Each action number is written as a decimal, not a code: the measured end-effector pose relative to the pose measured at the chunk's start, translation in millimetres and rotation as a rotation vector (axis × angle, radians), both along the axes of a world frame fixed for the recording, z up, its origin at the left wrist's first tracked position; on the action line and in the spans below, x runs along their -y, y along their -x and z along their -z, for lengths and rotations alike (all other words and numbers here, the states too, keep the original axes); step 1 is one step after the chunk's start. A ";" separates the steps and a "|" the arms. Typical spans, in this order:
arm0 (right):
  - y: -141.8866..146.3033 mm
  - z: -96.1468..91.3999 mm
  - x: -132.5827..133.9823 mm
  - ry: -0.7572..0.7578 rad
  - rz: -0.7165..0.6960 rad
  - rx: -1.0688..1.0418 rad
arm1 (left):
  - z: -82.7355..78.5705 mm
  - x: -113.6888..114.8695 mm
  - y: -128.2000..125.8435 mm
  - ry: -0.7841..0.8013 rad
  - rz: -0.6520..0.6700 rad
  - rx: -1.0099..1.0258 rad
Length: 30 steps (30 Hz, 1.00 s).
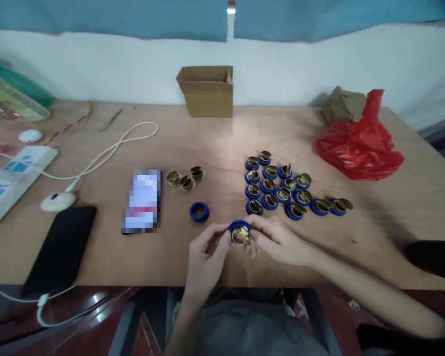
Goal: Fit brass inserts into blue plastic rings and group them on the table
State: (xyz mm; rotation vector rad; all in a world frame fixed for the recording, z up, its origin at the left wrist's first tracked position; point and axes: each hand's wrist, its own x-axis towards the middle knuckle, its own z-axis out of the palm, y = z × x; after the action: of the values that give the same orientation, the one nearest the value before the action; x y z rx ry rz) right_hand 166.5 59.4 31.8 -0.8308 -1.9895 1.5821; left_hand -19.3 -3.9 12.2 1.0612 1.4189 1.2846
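Note:
Near the table's front edge, a blue ring with a brass-coloured round metal insert is held between both hands, its metal side facing me. My left hand pinches its left side with thumb and fingers. From the right, my right hand grips the same ring with closed fingertips. A bare blue ring lies just beyond my left hand. Farther back are three loose brass-coloured inserts with raised flaps. Several blue rings fitted with such inserts stand grouped beyond my right hand.
A phone with a lit screen and a dark phone lie left, beside white cables and a power strip. An open cardboard box stands against the wall. A red plastic bag and crumpled brown paper sit at right.

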 end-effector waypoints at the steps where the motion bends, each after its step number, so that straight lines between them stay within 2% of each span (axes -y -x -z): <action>1: 0.4 0.9 0.5 0.027 -0.005 -0.007 | -0.2 0.3 -0.2 0.001 -0.011 -0.014; 5: 2.7 3.5 1.7 0.103 0.006 -0.037 | 0.3 1.0 0.1 -0.007 -0.035 -0.062; 12: 1.9 -0.8 -1.0 0.029 0.053 0.053 | -0.5 2.7 0.0 -0.045 0.061 -0.085; 18: 4.2 0.2 -2.5 0.274 0.105 -0.038 | 0.2 3.6 -4.0 0.013 0.046 0.043; 22: 4.6 2.8 -5.5 0.348 0.120 -0.109 | 3.6 3.0 -5.8 0.003 0.074 0.175; 30: 5.3 -0.2 -3.4 0.298 0.074 -0.172 | 7.5 3.6 -5.7 0.015 0.037 0.231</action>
State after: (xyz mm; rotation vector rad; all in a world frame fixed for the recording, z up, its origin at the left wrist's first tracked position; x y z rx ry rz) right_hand 161.2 62.8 32.0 -0.8346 -1.6098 1.8666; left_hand -13.6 -7.4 4.6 0.8933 1.2280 1.3218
